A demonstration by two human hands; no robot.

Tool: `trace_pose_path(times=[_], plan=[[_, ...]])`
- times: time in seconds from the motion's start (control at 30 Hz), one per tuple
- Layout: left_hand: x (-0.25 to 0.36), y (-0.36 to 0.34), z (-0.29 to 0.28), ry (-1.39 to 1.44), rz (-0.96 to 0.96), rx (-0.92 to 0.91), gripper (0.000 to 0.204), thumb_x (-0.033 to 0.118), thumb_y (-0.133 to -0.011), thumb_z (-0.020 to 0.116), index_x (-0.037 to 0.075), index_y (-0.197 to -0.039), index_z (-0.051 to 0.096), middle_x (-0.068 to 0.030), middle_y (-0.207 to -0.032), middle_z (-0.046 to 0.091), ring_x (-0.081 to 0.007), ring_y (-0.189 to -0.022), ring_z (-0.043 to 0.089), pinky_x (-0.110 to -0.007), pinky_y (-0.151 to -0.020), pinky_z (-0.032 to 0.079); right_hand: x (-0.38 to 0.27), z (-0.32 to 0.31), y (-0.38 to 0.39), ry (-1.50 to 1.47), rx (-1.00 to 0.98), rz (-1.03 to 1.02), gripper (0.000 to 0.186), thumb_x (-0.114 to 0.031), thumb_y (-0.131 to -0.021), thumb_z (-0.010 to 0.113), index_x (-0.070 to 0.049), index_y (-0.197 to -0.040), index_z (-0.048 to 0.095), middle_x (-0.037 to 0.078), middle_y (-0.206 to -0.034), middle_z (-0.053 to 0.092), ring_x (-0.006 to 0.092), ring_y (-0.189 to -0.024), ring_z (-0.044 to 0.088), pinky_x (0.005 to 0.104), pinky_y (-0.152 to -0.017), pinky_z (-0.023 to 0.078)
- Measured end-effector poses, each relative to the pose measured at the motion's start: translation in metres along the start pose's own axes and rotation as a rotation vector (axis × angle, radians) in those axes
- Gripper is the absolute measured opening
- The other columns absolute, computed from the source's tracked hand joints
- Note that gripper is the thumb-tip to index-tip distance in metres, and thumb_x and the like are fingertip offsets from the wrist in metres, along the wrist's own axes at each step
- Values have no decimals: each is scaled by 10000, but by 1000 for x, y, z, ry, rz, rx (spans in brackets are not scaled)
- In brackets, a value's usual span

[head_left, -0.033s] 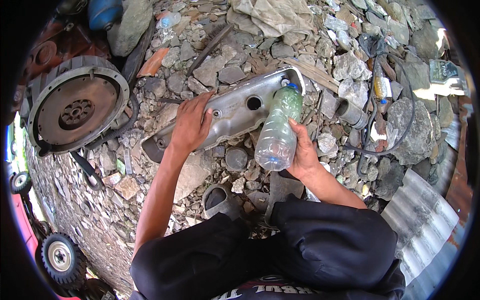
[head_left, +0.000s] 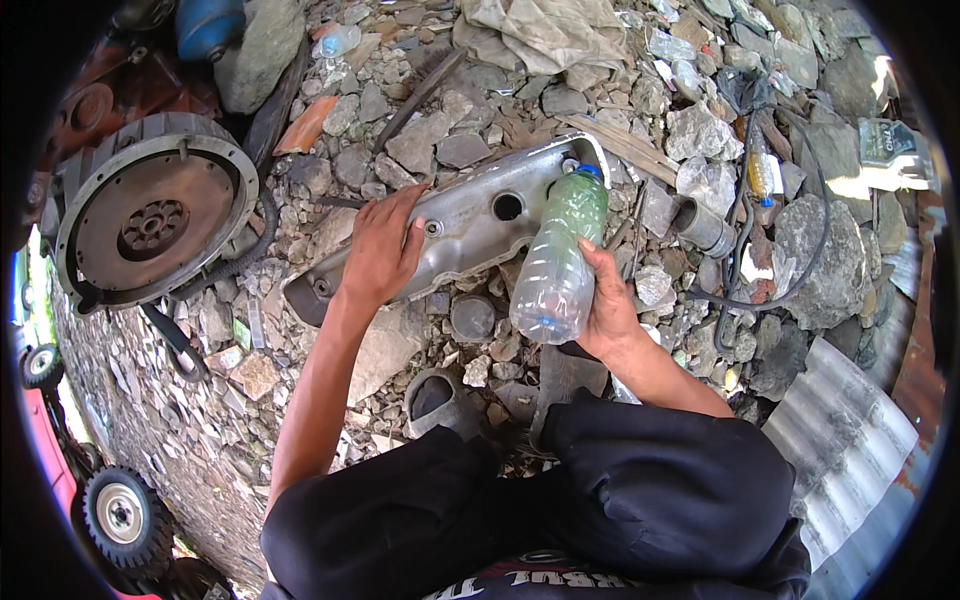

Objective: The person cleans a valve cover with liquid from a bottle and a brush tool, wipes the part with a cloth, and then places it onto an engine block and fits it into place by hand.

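A long grey metal engine valve cover (head_left: 465,222) lies aslant on the stones in front of me, with a round dark hole in its face. Over its left part rests my left hand (head_left: 385,248), thumb on the face and fingers across the upper edge, holding it. My right hand (head_left: 608,310) is wrapped around the right side of a clear plastic bottle (head_left: 560,265) with a blue cap. The bottle tilts over the cover's right end, cap pointing away from me and base toward me. Greenish colour shows in its upper part; whether that is liquid I cannot tell.
Rubble covers the ground. To the left stands a rusty round flywheel housing (head_left: 155,215). Corrugated sheet (head_left: 845,440) lies at right, near a black hose (head_left: 825,215) and a small bottle of yellow liquid (head_left: 762,175). A crumpled cloth (head_left: 545,35) lies at the far side.
The bottle's outline and shine differ slightly in my right hand, its sides looking smoother and fuller. Both hands and the valve cover stay in place.
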State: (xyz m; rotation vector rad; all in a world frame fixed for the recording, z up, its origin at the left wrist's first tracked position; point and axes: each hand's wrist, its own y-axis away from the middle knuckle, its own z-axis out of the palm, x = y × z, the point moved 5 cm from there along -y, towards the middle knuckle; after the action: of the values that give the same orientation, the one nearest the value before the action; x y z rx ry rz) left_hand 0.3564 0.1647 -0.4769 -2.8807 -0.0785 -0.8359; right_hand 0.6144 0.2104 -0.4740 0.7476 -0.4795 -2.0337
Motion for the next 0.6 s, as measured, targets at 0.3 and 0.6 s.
trace_pose_path(times=[0.3,0.6], plan=[[0,0,2,-12,-20,-6,416,182,-958,500,68,-1357,487,-170,-1293,572,-349,-1214,521,-511,-1080,328,13,-2,5,45,60,-5,386,-325,-961,605,-19,-1192,564,85,-1044,658,181,-900,673,342,-720,600],[0,0,1,-8,-11,-2,414,190,-960,502,50,-1349,486,-177,-1289,572,-349,-1202,526,-519,-1073,332,11,-7,2,108,34,7,371,-337,-1005,490,-58,-1245,530,79,-1046,663,179,-901,675,342,-780,587]])
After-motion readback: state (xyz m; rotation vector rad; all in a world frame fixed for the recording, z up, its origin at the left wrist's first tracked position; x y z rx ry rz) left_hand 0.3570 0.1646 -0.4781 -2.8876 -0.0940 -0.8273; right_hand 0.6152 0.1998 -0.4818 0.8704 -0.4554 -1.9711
